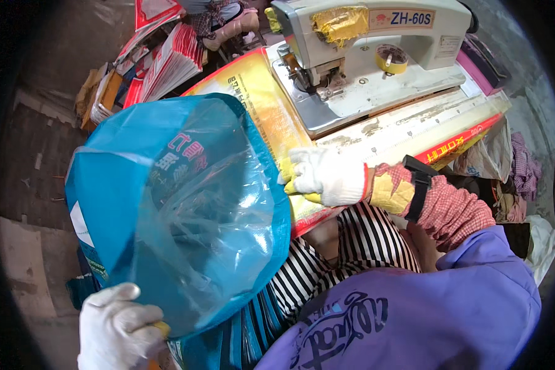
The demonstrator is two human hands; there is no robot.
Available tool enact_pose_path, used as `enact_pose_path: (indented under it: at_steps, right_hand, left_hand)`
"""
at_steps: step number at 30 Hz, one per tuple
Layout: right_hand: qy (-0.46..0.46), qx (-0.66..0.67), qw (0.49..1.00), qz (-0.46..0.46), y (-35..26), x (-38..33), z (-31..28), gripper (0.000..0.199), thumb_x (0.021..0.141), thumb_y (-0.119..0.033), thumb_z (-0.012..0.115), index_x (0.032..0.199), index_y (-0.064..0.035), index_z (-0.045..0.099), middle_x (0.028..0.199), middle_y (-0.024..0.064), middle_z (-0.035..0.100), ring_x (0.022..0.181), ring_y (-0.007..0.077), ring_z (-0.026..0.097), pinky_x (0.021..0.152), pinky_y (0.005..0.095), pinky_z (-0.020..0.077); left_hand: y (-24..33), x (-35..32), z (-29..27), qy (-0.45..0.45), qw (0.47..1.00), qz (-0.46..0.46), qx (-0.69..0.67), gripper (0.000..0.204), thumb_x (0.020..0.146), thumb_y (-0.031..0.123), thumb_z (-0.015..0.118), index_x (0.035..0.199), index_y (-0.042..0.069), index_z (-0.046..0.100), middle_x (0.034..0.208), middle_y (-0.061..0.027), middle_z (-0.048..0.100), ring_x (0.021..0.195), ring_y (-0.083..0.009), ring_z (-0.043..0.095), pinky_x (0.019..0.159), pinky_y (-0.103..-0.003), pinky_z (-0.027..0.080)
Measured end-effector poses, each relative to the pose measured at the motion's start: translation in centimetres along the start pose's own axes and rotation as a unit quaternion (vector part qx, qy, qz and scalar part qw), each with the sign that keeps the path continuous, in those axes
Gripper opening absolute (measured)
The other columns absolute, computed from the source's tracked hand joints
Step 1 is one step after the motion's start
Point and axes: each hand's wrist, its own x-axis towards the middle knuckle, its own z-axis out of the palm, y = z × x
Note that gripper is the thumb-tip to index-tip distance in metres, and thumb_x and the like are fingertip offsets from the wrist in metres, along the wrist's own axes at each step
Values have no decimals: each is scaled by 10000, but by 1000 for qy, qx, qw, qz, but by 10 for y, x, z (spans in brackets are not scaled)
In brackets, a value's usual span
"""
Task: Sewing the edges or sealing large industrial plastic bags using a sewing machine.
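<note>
A large blue woven sack with a clear plastic liner gapes wide over my lap, its mouth facing me. My left hand, in a white knitted glove with yellow fingertips, has its fingers curled at the sack's lower left rim and grips it. At the right rim, my right hand, in a matching glove, pinches the sack's edge between thumb and fingers. Beneath that hand lies a yellow-and-red printed sheet covering the work table. The fingertips of both hands are partly hidden.
An industrial sewing machine stands on the table beyond my right hand, with a tape roll on its bed. A dark box sits at the table's far right. Stacked red-and-white sacks lie at the far left, near another person's arm.
</note>
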Motion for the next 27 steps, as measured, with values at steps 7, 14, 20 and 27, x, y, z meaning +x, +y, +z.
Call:
enact_pose_path:
  at_steps: [7,14,20,27]
  right_hand:
    - [22,103,993,54,0,16,3,237,717,-105,618,952,-91,645,945,87,632,954,312,561,879,404,454]
    - [-43,-54,996,-50,9,38,23,233,723,-151,602,937,-182,689,970,37,628,1000,270,557,898,364,446]
    - [-11,-13,995,-95,-19,26,28,207,784,-201,573,962,-192,678,1104,70,618,1111,273,541,983,383,401]
    - [-134,-60,989,8,-56,0,42,328,840,-341,535,1141,-227,597,1402,120,465,1273,370,432,1097,461,313]
  left_hand:
    - [4,-7,-14,-20,995,-89,36,256,562,104,726,796,130,627,836,-6,634,834,-263,599,926,-444,407]
    - [14,9,5,-54,996,-53,48,208,626,237,743,781,122,664,844,-9,645,793,-269,613,870,-423,436]
    - [-12,47,43,-161,968,-75,-175,223,850,239,609,955,42,609,961,-141,620,932,-335,607,800,-409,497]
    - [-85,164,156,27,960,-273,-53,756,766,316,743,1343,-26,394,1357,-241,450,1209,-378,484,1022,-384,397]
